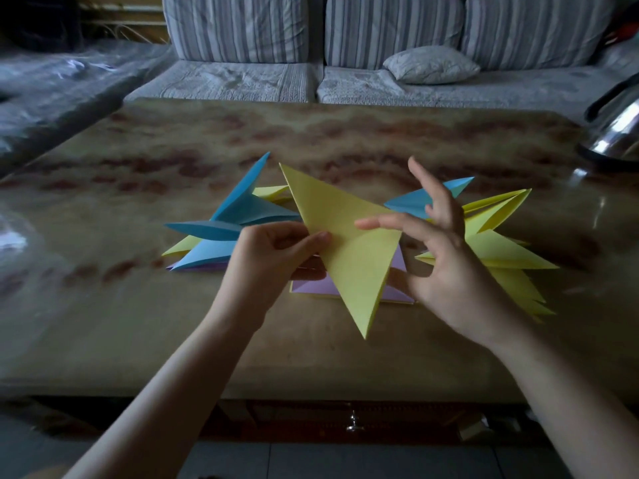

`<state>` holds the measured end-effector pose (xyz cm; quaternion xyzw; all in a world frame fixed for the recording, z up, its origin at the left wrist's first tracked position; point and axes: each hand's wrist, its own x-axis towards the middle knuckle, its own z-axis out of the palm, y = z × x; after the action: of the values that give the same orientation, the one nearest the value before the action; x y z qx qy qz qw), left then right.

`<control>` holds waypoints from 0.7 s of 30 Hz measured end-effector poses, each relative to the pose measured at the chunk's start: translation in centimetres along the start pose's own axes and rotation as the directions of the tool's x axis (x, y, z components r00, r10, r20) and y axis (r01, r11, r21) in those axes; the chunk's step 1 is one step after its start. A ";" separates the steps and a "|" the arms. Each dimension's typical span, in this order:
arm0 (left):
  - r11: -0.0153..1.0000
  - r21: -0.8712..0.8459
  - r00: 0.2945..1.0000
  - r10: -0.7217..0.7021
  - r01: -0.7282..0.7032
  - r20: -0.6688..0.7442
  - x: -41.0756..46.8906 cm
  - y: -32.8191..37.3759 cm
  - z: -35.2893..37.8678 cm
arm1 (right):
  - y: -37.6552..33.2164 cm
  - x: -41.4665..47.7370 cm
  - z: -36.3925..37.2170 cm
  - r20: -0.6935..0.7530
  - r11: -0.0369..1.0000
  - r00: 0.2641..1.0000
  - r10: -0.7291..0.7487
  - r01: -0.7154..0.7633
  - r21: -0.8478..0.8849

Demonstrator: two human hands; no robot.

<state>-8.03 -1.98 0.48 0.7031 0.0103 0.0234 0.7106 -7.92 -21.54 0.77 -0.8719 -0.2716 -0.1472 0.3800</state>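
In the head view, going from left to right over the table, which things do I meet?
Blue folded papers → left hand → yellow paper triangle → right hand → yellow folded papers → metal kettle.

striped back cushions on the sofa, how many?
3. Left cushion behind the table's left half, middle cushion and right cushion behind the small pillow. More may lie beyond the frame's edges.
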 end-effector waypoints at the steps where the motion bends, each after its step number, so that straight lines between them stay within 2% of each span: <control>1: 1.000 0.002 1.000 -0.006 0.006 0.013 0.0 0.0 -0.1 | 0.1 0.1 -0.1 0.017 1.000 1.000 0.007 -0.008 0.002; 6: 1.000 0.007 0.995 -0.004 0.004 0.099 -0.6 0.2 0.4 | -0.2 0.3 -0.4 0.077 0.988 0.993 0.095 -0.103 0.119; 9: 1.000 0.006 0.993 0.006 -0.007 0.121 -1.0 0.5 0.8 | -0.1 0.4 0.1 0.036 0.969 0.988 0.151 -0.155 0.193; 12: 0.997 -0.072 0.991 -0.025 0.034 0.131 -1.2 0.8 1.0 | -0.3 0.4 0.2 -0.002 0.892 0.977 0.214 -0.194 0.409; 15: 0.989 -0.138 0.989 -0.025 0.045 0.146 -1.6 0.9 1.3 | -0.3 0.3 0.4 -0.022 0.843 0.964 0.265 -0.220 0.491; 21: 0.991 -0.123 0.998 0.059 -0.054 0.032 -1.8 0.2 1.8 | -0.4 0.4 0.9 -0.061 0.787 0.931 0.359 -0.267 0.557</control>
<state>-9.78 -3.85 0.64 0.6587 -0.0236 0.0316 0.7514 -7.76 -20.51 0.54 -0.7472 -0.1210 -0.0707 0.6497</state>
